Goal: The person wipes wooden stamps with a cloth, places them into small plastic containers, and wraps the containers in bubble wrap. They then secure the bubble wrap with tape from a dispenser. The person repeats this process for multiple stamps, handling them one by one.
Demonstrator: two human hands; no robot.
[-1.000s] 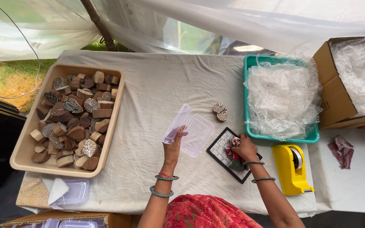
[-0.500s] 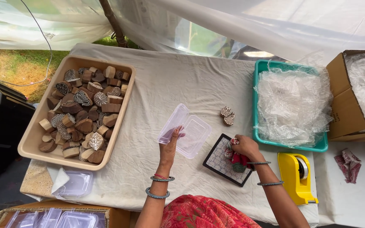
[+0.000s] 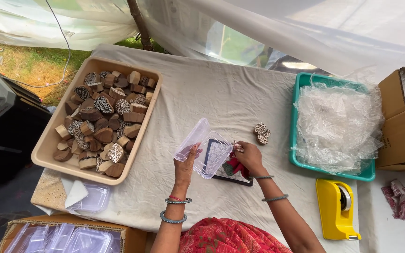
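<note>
Holding a clear box open over the tabletop

The tan tray of wooden blocks sits far left. My left hand is closed on the clear plastic box, thumb and fingers pinching its edge, lid tipped up. I should keep it level and steady. My right hand is curled around a small thing; I cannot tell what. It rests over the black pad. Two carved blocks lie just beside it.

cloth-covered table, beige tray, teal tray, yellow tape dispenser
</note>
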